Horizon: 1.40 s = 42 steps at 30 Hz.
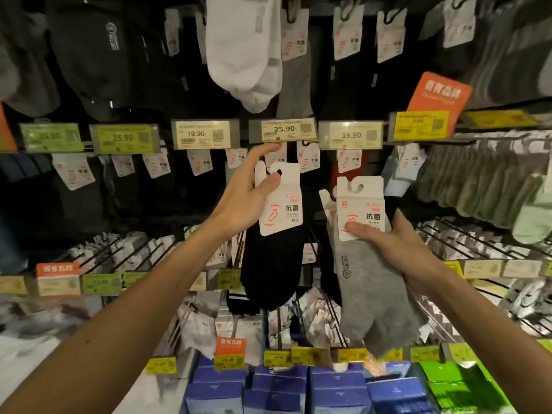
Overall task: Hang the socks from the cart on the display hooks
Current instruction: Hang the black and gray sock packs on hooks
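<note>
Black socks (273, 264) L hand (248, 201), at price tag (283, 130) edge, grey socks (373, 294) R hand (400, 246)

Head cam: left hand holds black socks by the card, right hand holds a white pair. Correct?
One error: the pair in the right hand is grey socks, not white, as the head view shows. The left hand does hold the black socks by the card.

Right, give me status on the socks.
Left hand pinches black socks by the card, forefinger up at the 25.90 price tag. Right hand grips grey socks, not hung. Black pair hooked or not: cannot tell. No obstruction seen.
</note>
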Each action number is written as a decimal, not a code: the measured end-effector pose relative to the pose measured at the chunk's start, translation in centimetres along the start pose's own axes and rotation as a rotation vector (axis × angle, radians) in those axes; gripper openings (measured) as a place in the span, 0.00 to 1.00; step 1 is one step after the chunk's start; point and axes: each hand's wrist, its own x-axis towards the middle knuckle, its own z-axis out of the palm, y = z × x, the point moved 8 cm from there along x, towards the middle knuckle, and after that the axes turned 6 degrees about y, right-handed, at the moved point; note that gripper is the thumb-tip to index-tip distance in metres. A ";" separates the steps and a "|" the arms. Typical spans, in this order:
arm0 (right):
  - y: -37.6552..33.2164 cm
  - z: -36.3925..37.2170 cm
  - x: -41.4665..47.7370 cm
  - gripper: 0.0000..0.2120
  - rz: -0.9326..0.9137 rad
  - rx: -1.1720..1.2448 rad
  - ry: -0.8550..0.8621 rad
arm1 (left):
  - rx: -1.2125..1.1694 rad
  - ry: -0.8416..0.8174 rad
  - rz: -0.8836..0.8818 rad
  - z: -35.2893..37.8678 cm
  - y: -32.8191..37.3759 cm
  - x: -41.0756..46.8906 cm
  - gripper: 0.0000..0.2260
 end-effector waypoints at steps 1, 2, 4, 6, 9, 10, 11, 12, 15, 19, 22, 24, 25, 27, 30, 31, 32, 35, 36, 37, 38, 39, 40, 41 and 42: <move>-0.1 0.0 0.1 0.21 -0.007 0.003 -0.005 | 0.013 0.021 0.026 -0.2 0.4 0.0 0.19; -0.2 -0.1 0.2 0.21 -0.011 0.005 -0.012 | 0.026 0.041 0.048 -0.3 0.7 0.1 0.19; 0.0 0.1 0.3 0.24 -0.008 0.010 -0.030 | 0.053 0.067 0.070 -0.5 1.3 0.5 0.21; 0.1 0.5 0.5 0.26 -0.010 0.006 -0.046 | 0.075 0.092 0.086 -0.5 1.6 1.2 0.23; 0.2 1.0 0.9 0.28 -0.012 0.008 -0.065 | 0.129 0.153 0.119 -0.3 2.0 2.3 0.25; 0.3 1.1 1.1 0.29 -0.011 0.011 -0.072 | 0.138 0.184 0.132 -0.3 2.2 2.6 0.25; 0.2 1.2 1.2 0.30 -0.008 0.013 -0.074 | 0.148 0.219 0.144 -0.3 2.3 2.8 0.24; 0.2 1.2 1.3 0.30 -0.011 0.015 -0.078 | 0.161 0.259 0.155 -0.3 2.5 2.9 0.24; 0.0 1.5 1.7 0.26 -0.025 0.025 -0.097 | 0.205 0.368 0.204 -0.7 2.9 3.2 0.21; 0.0 1.8 2.3 0.25 -0.059 0.039 -0.112 | 0.281 0.406 0.249 -0.4 2.9 3.4 0.22; -0.1 2.0 2.7 0.25 -0.066 0.060 -0.130 | 0.311 0.407 0.237 -0.3 2.3 3.7 0.25; -0.2 2.1 2.9 0.25 -0.071 0.067 -0.141 | 0.315 0.414 0.230 -0.4 1.9 4.1 0.27; -0.3 2.2 3.0 0.24 -0.071 0.072 -0.149 | 0.324 0.422 0.233 -0.4 1.8 4.2 0.28; -0.4 2.3 3.2 0.22 -0.071 0.088 -0.164 | 0.361 0.440 0.254 -0.3 1.7 4.4 0.30; -0.3 2.4 3.2 0.19 -0.057 0.109 -0.187 | 0.433 0.448 0.285 -0.1 1.0 4.3 0.34; -0.2 2.4 3.2 0.19 -0.049 0.113 -0.191 | 0.445 0.444 0.289 0.0 0.6 4.4 0.35; 0.0 2.3 3.1 0.19 -0.039 0.115 -0.193 | 0.456 0.432 0.290 0.1 0.3 4.3 0.36; 0.7 1.9 2.9 0.19 -0.014 0.113 -0.198 | 0.516 0.393 0.280 0.7 -0.3 3.7 0.41; 0.9 1.7 2.9 0.19 -0.007 0.117 -0.198 | 0.531 0.392 0.269 0.8 -0.5 3.3 0.42; 1.2 1.5 2.8 0.19 0.002 0.125 -0.195 | 0.536 0.399 0.258 0.8 -0.7 2.6 0.42; 1.5 1.2 2.8 0.18 0.009 0.132 -0.191 | 0.533 0.409 0.249 0.8 -0.9 1.8 0.41; 1.7 1.0 2.7 0.18 0.017 0.136 -0.187 | 0.535 0.417 0.249 0.9 -1.2 0.8 0.40; 2.0 0.8 2.7 0.18 0.025 0.139 -0.180 | 0.551 0.421 0.255 1.0 -1.6 -0.4 0.39; 2.3 0.6 2.7 0.18 0.034 0.142 -0.176 | 0.578 0.421 0.261 1.3 -2.2 -1.7 0.37; 2.5 0.5 2.6 0.20 0.040 0.145 -0.174 | 0.607 0.419 0.268 1.8 -2.8 -3.0 0.34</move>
